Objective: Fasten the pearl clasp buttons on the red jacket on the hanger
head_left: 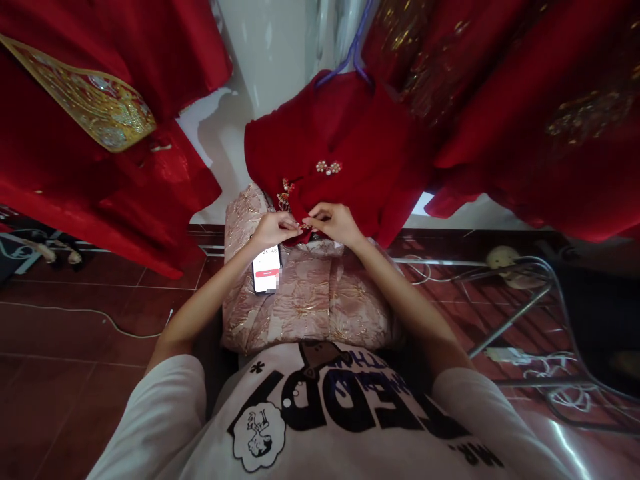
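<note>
A red garment (360, 140) hangs on a purple hanger (355, 53), its lower part reaching my lap. Two clusters of ornaments show on it: a pearl-like clasp (329, 167) near the middle and a beaded piece (285, 193) at the left. My left hand (277, 228) pinches a small beaded ornament (304, 227) at the garment's lower edge. From the other side my right hand (334, 222) pinches the same spot, fingertips almost touching the left ones. A pink patterned cloth (305, 300) covers my lap, with a lit phone (267, 270) on it.
Red garments with gold decoration hang at the left (100, 167) and right (525, 120). A metal-framed chair (560, 313) stands at the right, with white cables (565, 380) beneath it. Another cable (115, 323) crosses the tiled floor (65, 387) at the left.
</note>
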### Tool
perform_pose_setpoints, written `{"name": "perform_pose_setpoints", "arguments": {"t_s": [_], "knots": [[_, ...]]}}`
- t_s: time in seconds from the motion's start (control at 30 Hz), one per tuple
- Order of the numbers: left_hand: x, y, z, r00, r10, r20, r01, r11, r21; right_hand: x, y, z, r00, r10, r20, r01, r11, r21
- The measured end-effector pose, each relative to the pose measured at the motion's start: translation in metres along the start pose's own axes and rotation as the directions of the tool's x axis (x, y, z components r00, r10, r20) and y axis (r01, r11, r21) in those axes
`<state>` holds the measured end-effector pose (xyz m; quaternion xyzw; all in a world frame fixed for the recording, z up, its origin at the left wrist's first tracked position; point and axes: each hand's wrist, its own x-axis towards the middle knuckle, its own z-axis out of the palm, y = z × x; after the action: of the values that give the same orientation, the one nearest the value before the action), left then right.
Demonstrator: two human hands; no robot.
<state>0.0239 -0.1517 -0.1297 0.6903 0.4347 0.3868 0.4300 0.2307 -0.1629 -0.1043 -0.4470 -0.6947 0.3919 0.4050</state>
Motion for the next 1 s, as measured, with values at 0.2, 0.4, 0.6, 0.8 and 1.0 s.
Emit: {"name": "perform_pose_setpoints", "arguments": {"t_s": [0.2,0.4,0.6,0.8,1.0], "knots": [[-0.002,0.001,0.005,0.997,0.045,-0.055,-0.038,0.992,0.119,-0.004,0.004,0.010,0.996,-0.018,-0.092,0.007,0.993,-0.116],[-0.001,0.000,0.006,0.997,0.044,-0.068,-0.029,0.979,0.200,-0.005,0.006,0.010,0.996,-0.086,-0.010,0.083,0.979,-0.188],[-0.001,0.001,0.002,0.997,0.048,-0.068,-0.028,0.960,0.278,-0.006,0.007,0.013,0.993,-0.118,-0.015,0.107,0.946,-0.305],[0.001,-0.007,-0.004,0.995,0.095,-0.024,-0.083,0.944,0.320,-0.008,0.009,0.019,0.992,-0.127,-0.020,0.114,0.940,-0.322],[0.000,-0.008,-0.008,0.976,0.219,0.011,-0.181,0.777,0.603,-0.006,0.001,0.005,0.994,-0.092,0.057,0.106,0.931,-0.350]]}}
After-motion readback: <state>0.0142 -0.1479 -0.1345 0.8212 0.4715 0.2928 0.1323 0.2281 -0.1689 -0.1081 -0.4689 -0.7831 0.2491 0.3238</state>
